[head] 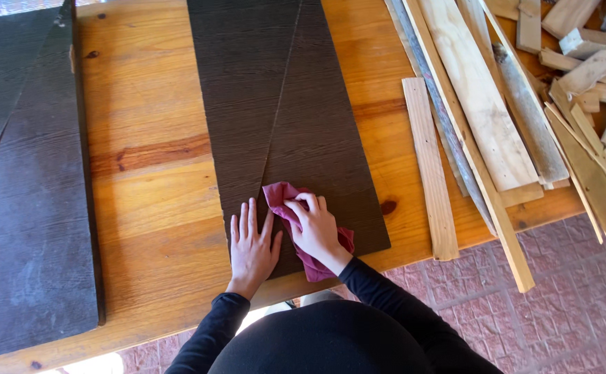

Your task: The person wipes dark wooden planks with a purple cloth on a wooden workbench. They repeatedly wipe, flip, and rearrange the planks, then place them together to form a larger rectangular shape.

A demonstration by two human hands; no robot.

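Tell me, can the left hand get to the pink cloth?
Probably yes. The left hand lies flat on the dark board right beside the cloth, with nothing between them; only the right hand presses on it.

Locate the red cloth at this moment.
In the head view, the red cloth lies under the right hand on the dark board, beside the left hand.
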